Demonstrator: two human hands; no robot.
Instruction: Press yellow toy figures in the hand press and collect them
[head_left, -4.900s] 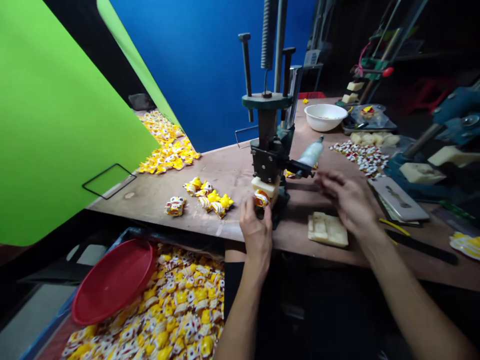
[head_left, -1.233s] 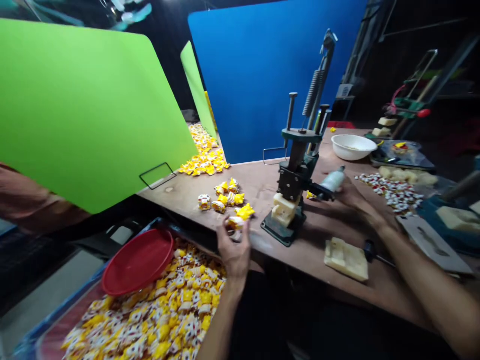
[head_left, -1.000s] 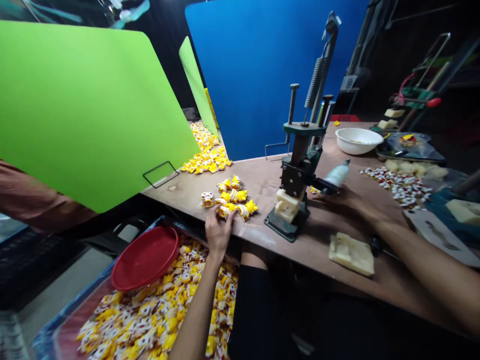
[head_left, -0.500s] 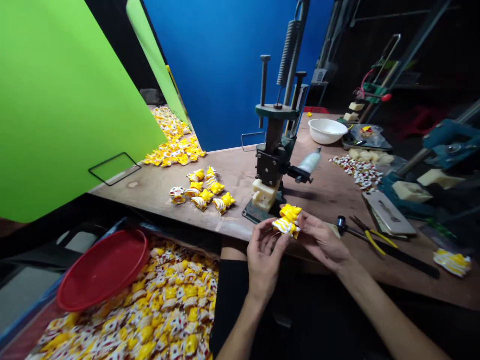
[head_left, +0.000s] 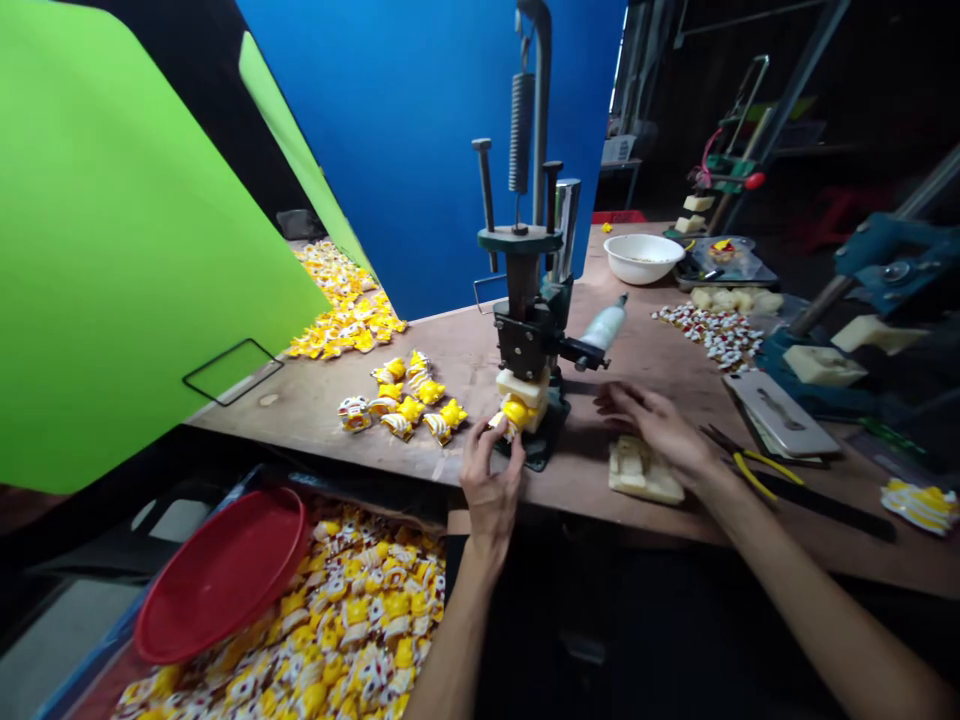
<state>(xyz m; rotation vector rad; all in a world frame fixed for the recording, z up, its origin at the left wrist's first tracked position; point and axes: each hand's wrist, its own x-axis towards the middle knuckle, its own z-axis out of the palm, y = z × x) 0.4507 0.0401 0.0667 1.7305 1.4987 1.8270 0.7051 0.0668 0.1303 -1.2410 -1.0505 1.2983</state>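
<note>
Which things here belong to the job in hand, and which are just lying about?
Likely in use:
spring-topped press
yellow-and-white piece in the left hand
similar pieces nearby

Likely just lying about:
yellow-handled pliers
white bowl
red-knobbed press

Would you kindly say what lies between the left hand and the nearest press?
In the head view, a yellow-and-white piece, held by the left hand.

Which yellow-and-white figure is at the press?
The figure pinched in the left hand, at the cream blocks of the central press; the cluster lies unheld on the table.
</note>
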